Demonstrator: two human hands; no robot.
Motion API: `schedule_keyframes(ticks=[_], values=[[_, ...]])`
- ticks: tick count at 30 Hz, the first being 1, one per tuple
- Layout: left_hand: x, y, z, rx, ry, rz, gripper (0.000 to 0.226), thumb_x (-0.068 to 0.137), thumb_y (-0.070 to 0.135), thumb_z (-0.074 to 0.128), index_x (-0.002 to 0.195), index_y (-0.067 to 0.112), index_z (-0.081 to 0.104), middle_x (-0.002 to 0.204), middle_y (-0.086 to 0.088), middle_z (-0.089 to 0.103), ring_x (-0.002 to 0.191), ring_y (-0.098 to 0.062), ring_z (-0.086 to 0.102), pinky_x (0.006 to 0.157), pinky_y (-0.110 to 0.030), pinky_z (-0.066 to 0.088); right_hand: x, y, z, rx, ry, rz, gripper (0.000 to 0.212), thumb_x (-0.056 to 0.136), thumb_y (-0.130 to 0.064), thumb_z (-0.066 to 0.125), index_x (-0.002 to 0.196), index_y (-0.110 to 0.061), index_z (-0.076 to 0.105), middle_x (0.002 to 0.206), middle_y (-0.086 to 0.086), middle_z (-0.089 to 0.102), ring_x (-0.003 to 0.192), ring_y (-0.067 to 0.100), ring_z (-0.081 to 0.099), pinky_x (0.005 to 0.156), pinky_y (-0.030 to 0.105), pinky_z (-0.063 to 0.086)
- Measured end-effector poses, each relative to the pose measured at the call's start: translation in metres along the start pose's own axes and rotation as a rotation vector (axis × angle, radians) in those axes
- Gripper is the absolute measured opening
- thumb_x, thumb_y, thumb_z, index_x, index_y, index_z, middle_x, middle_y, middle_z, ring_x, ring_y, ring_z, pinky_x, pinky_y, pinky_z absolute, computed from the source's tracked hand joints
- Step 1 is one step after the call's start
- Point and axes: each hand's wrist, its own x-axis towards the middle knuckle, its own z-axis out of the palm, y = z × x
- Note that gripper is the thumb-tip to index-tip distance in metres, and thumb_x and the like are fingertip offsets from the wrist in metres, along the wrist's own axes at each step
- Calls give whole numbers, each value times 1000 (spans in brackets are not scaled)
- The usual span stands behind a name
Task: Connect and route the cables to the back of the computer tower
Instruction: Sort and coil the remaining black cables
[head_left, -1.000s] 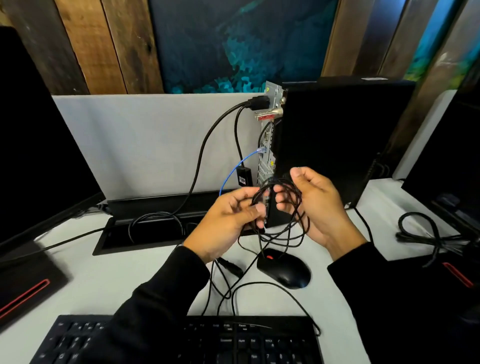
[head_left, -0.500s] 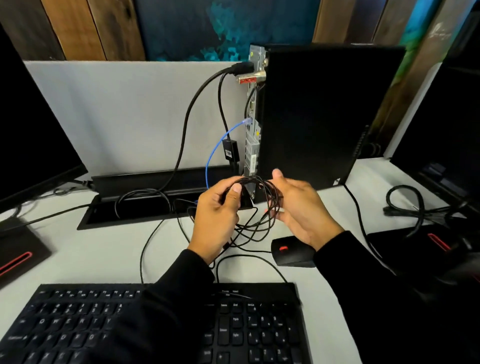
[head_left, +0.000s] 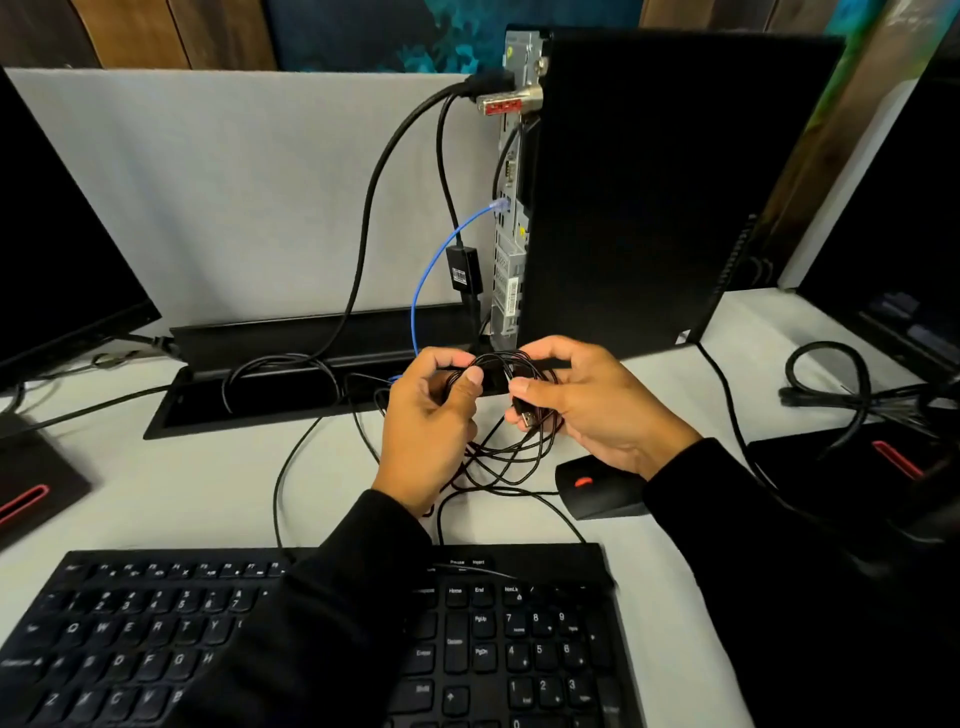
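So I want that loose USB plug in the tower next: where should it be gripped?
Pinch the USB plug by its black housing behind the metal tip, from its flat sides. It hangs at the right hand inside the cable coil, metal end free; the tower's rear panel faces left.

Overall light: even, moderately bright, diffuse.
Surface (head_left: 171, 483): pale, well lit; soft faint shadows under the hands (head_left: 597, 410).
Tower side panel (head_left: 649, 197): near-black, no surface detail.
Glare: slight sheen on the metal rear bracket (head_left: 511, 98).
Edges: wide-angle bending; divider top (head_left: 234, 78) bows.
Sharpness: centre fairly crisp; keyboard (head_left: 156, 649) legends soft, corners smeared.
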Motion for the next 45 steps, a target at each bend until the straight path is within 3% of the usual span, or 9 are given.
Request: schedule_keyframes(ticks=[3,6,10,13,21,28,34,40,45], values=[[-1,-4,-4,71,27,44,17,101,2,57,104,14,69,74,6,60,61,-12,46,54,-29,40,0,-1,1,98,-47,-33,49,87,3,74,131,-11,57,97,15,69,71,25,69,66,31,58],[-2,-7,-7,224,27,82,20,98,5,63,110,18,73,81,15,67,68,-4,58,68,-27,45,2,2,-5,-198,-11,-156,60,74,3,86,122,-25,65,111,7,69,83,20,70,74,33,57],[-6,-2,-3,295,-56,49,29,96,4,66,115,23,75,89,16,73,74,3,63,73,-18,47,10,11,-8,-618,237,-342,27,79,-3,79,95,-25,76,84,-10,72,70,4,67,68,24,53],[-6,-2,-7,345,-71,48,33,96,6,66,114,32,74,91,19,74,76,1,65,76,-18,49,13,8,-15,-773,262,-401,19,85,-15,82,100,-26,81,92,-10,73,85,4,70,78,17,53],[-6,-1,-3,325,8,-33,19,102,29,59,89,20,68,64,4,66,74,-19,74,77,-36,58,12,6,-27,-338,180,-213,17,95,-2,67,93,-16,76,84,10,68,76,20,66,66,31,62],[-7,10,4,-486,-204,-342,16,102,4,48,111,3,62,75,-2,61,62,-11,62,70,-32,60,16,2,-26,29,274,-211,17,97,0,63,90,-12,73,89,8,61,85,22,63,80,38,63],[-7,11,3,-222,-83,-207,38,107,22,49,72,19,63,71,-4,29,54,-10,24,46,-24,27,13,0,-39,-39,235,-130,18,94,-9,68,87,-23,77,93,1,63,86,12,53,80,28,43],[-11,10,8,35,-131,-207,21,106,20,51,105,13,71,69,-9,38,49,-9,28,45,-22,29,18,0,-49,-858,560,-460,11,94,-24,70,91,-34,74,101,-1,58,97,19,57,86,28,46],[-11,10,14,-255,-197,-247,14,105,7,48,99,5,61,73,-5,62,60,-10,47,56,-23,44,19,-4,-44,-821,706,-576,10,99,-17,62,91,-21,65,81,-6,54,71,4,49,65,12,35]])
